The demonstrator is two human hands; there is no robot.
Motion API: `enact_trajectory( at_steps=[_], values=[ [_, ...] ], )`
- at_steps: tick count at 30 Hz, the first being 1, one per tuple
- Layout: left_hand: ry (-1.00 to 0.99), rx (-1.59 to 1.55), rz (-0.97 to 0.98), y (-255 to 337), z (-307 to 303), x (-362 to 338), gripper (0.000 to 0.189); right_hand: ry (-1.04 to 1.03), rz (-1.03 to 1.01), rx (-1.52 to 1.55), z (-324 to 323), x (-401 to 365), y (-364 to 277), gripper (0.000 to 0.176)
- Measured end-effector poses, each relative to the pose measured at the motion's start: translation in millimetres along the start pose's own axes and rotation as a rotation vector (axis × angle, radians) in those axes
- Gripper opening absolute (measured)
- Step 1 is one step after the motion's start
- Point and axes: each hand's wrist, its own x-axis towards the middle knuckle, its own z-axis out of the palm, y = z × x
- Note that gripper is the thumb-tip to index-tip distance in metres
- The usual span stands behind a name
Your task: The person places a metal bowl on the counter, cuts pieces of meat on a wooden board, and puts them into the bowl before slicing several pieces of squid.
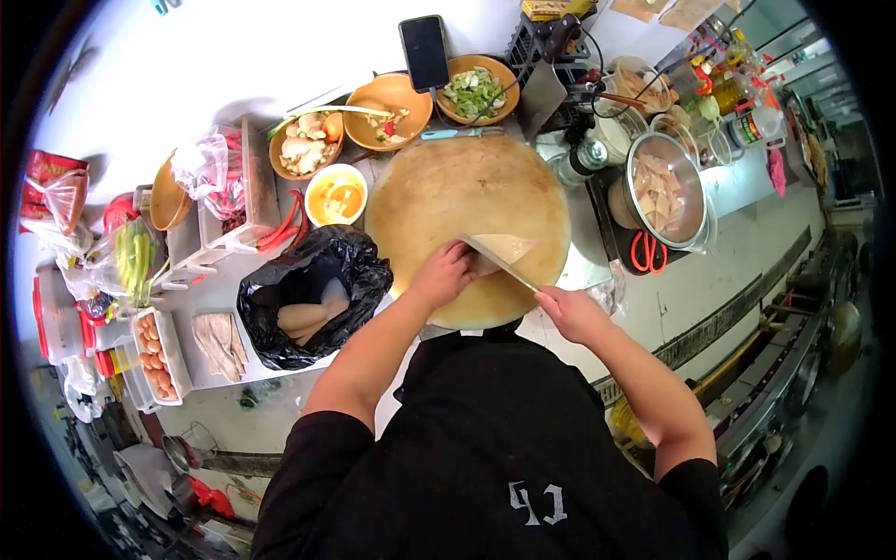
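My right hand (571,315) grips the handle of a kitchen knife (504,266) at the front of a round wooden chopping board (467,182). The blade slants up and left across the board, its spine towards me. Close to the blade's far end, my left hand (446,275) has its fingers curled down onto a pale piece of food, mostly hidden by hand and knife. A pale, flat, pointed piece (507,246) shows just beyond the blade. Left of the board, a black plastic bag (359,266) stands open with smooth, pale, rounded lengths (313,317) inside.
A metal bowl (695,187) of pale slices stands right, with red-handled scissors (648,252) beside it. Behind the board are bowls of ginger (303,149) and chopped greens (474,91), a phone (425,53) and a peeler-like blue-handled tool (457,133). Eggs (154,359) sit far left.
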Motion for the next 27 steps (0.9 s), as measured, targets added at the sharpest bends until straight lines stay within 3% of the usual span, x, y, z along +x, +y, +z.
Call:
enact_trajectory(
  at_steps=[5, 7, 11, 13, 17, 22, 25, 27],
  values=[
    [-0.142, -0.042, -0.018, -3.4, 0.4, 1.3, 0.04, 0.012, 0.013, -0.024, 1.4, -9.2, -5.9, 0.045],
    [-0.032, -0.019, -0.025, 0.5, -2.4, 0.5, 0.036, -0.001, 0.022, -0.033, 4.7, -0.9, -7.7, 0.045],
    [-0.079, 0.017, -0.048, -8.9, -10.1, -0.7, 0.032, -0.032, 0.006, -0.027, 3.5, 12.6, -11.7, 0.046],
    [-0.046, 0.065, 0.033, -12.2, -5.9, -5.3, 0.029, -0.046, -0.003, 0.008, 0.5, 7.4, -12.0, 0.046],
    [-0.027, -0.038, -0.027, -7.6, -8.2, -7.7, 0.027, -0.05, -0.01, 0.034, 9.3, 12.2, -14.0, 0.047],
    [-0.013, 0.144, 0.049, -20.2, 3.1, -12.8, 0.026, -0.039, -0.073, 0.066, 1.5, 17.3, -23.1, 0.047],
    [-0.031, 0.042, -0.067, -8.1, -7.8, -15.6, 0.026, -0.121, 0.004, 0.022, -3.3, 5.4, -25.2, 0.048],
    [-0.023, 0.079, -0.031, -15.6, -1.6, -16.5, 0.026, -0.082, -0.006, 0.02, 4.6, 14.6, -21.3, 0.047]
  ],
)
